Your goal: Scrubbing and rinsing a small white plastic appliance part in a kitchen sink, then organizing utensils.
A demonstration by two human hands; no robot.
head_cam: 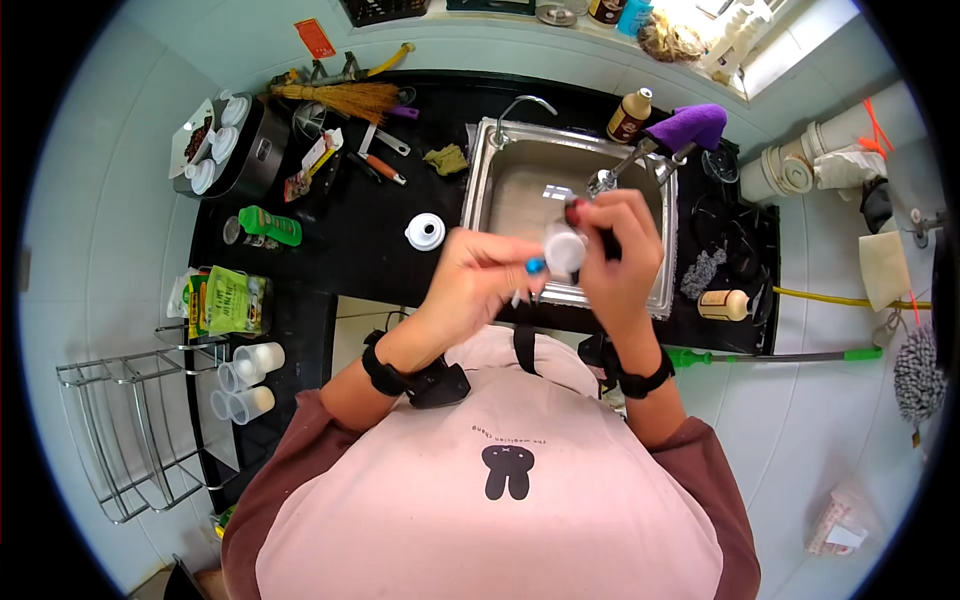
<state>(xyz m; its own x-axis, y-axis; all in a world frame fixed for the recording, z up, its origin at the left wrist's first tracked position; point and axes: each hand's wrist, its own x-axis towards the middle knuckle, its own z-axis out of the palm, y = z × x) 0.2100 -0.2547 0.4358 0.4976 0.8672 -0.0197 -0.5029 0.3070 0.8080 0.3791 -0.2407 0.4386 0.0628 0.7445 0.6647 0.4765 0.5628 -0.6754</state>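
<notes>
Both my hands are raised over the near part of a stainless steel sink (475, 184). Between them is a small white round piece (565, 252), blurred by motion. My left hand (472, 277) pinches a thin item with a blue part (535, 265), close against the white piece. The fingers of my right hand (626, 251) are closed around a small dark red item (576, 211) beside the white piece. Blur hides what these small items are and whether they are joined. A white funnel-shaped plastic part (425, 232) rests on the black counter, left of the sink.
A tap (517, 120) and a purple cloth (688, 127) over another tap stand behind the sink. Leftward are a crumpled green cloth (446, 160), an orange-handled tool (386, 169), a straw brush (337, 97) and a green bottle (270, 225). Clear plastic cups (251, 405) lie front left.
</notes>
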